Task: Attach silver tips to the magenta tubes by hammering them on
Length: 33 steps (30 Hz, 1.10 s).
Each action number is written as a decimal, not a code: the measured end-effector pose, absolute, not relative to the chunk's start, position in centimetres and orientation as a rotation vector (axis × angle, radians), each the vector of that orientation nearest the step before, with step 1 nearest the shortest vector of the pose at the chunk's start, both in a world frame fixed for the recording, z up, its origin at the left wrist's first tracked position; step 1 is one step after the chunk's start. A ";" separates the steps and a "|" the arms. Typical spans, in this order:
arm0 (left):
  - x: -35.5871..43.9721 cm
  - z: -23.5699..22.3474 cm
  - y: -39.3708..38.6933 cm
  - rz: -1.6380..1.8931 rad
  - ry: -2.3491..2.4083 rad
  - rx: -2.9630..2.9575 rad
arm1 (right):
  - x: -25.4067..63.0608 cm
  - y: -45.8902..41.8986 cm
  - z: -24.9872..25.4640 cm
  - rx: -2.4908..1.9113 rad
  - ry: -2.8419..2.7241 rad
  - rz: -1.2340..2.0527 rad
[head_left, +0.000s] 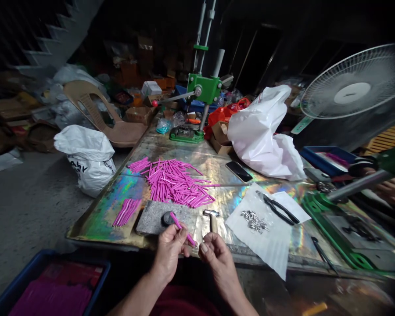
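My left hand [171,249] is closed round a thin pink stick [184,231], which slants down toward my right hand. My right hand [217,253] pinches thumb and finger together close to the stick's lower end; a tiny light spot shows at the fingertips, too small to name. Behind the hands lies a grey stone block [151,216] with a dark round piece [167,218] on it. A small hammer [212,214] rests to its right. Beyond the block spreads a large pile of pink sticks [174,180], with a smaller bundle [127,211] at its left.
Small metal pieces [254,221] and black-handled pliers [281,208] lie on white sheeting [270,250] at right. A phone [238,171], a white bag [263,136] and a green hand press [204,87] stand farther back. Another person's hand [393,191] shows at far right, beside a fan [352,93].
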<state>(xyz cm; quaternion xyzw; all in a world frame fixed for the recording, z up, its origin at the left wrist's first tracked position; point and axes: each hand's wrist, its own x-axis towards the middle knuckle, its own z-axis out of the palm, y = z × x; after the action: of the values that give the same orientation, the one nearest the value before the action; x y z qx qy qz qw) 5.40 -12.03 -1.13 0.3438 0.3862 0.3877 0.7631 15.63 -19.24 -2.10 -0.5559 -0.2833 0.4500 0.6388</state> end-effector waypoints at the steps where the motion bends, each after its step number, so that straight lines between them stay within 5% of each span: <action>1: 5.1 -1.1 -11.6 0.873 0.852 0.747 | 15.9 -19.3 -2.3 -1.288 -0.652 1.015; 12: 1.3 -2.0 -6.2 1.287 1.030 1.090 | 19.3 -20.8 -4.8 -1.701 -0.834 0.767; 33: 1.6 -3.5 -6.0 1.192 1.092 1.449 | 21.3 -20.3 -6.8 -2.322 -1.369 0.350</action>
<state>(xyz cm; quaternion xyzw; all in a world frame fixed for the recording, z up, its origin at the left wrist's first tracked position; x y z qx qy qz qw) 1.59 -5.99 -3.51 0.5905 0.4449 0.4857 0.4663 21.25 -20.25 -6.81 -0.8353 -0.4923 0.1258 0.2101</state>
